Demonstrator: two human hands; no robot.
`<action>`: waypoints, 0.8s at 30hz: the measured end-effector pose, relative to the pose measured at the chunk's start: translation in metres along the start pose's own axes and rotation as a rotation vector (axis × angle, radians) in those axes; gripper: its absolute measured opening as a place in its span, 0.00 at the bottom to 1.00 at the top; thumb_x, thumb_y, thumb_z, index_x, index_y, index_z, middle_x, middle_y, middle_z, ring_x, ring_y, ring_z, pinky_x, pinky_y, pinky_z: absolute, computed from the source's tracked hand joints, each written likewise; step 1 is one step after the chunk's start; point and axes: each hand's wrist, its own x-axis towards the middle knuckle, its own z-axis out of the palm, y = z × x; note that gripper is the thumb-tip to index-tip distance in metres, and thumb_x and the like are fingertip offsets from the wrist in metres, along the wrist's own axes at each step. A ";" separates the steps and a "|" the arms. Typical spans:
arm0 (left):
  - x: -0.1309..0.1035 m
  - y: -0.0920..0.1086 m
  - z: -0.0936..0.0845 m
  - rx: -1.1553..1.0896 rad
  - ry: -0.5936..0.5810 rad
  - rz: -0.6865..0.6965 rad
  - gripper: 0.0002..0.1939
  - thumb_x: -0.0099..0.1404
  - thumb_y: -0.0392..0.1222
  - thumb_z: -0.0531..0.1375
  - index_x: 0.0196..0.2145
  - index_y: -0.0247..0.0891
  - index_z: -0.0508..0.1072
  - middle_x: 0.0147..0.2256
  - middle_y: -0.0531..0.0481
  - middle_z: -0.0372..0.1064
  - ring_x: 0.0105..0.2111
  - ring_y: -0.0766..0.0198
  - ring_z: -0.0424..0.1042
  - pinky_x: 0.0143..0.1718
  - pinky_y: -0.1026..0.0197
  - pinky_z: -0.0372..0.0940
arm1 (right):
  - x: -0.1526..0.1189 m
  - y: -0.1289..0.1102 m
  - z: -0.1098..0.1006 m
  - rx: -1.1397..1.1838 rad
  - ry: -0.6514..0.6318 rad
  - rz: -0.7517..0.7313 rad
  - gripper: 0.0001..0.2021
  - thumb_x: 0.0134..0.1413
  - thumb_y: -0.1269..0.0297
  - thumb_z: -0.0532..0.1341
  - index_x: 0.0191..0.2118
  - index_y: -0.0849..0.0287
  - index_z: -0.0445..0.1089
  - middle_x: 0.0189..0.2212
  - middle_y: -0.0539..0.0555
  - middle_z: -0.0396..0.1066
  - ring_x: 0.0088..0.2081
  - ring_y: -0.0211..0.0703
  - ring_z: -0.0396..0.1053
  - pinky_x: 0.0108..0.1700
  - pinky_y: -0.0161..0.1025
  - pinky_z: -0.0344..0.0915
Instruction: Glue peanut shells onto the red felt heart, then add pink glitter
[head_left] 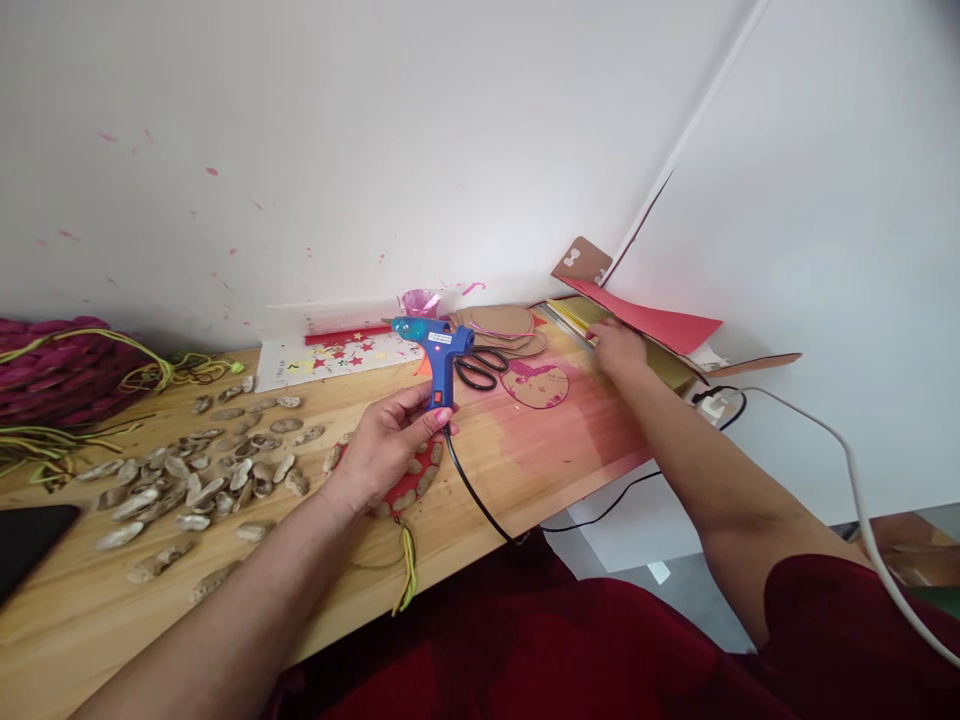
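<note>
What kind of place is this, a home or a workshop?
Probably a home craft corner, though I cannot be sure. On the wooden table the left hand holds a blue glue gun; scissors and cardboard cutouts lie nearby, and the right hand reaches into coloured paper sheets.

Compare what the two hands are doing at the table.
The left hand is closed around the handle of the blue glue gun, holding it upright near the table's middle; the right hand holds no tool and reaches far out, fingers resting on the stacked coloured paper in the corner. The left arm is bent close in; the right is stretched out. Both are bare and over the wooden table.
</note>
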 end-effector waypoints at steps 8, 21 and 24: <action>0.000 0.001 0.001 -0.010 0.006 -0.002 0.28 0.51 0.55 0.74 0.47 0.39 0.81 0.31 0.46 0.77 0.26 0.63 0.72 0.19 0.67 0.58 | -0.005 -0.009 0.003 -0.027 -0.091 0.041 0.15 0.61 0.68 0.57 0.48 0.64 0.78 0.48 0.67 0.76 0.48 0.55 0.75 0.49 0.44 0.68; -0.001 0.003 0.000 -0.005 0.012 0.000 0.26 0.51 0.54 0.74 0.45 0.39 0.81 0.34 0.45 0.77 0.29 0.63 0.73 0.19 0.68 0.58 | -0.015 -0.022 -0.001 -0.079 -0.049 0.056 0.14 0.59 0.70 0.59 0.47 0.69 0.78 0.47 0.73 0.76 0.54 0.60 0.72 0.56 0.49 0.64; -0.001 0.003 0.001 -0.027 0.007 0.004 0.24 0.51 0.53 0.74 0.43 0.38 0.81 0.34 0.45 0.77 0.28 0.64 0.73 0.21 0.67 0.61 | -0.013 -0.026 -0.001 -0.075 -0.059 0.065 0.15 0.57 0.68 0.61 0.46 0.69 0.78 0.44 0.73 0.76 0.54 0.62 0.72 0.56 0.51 0.63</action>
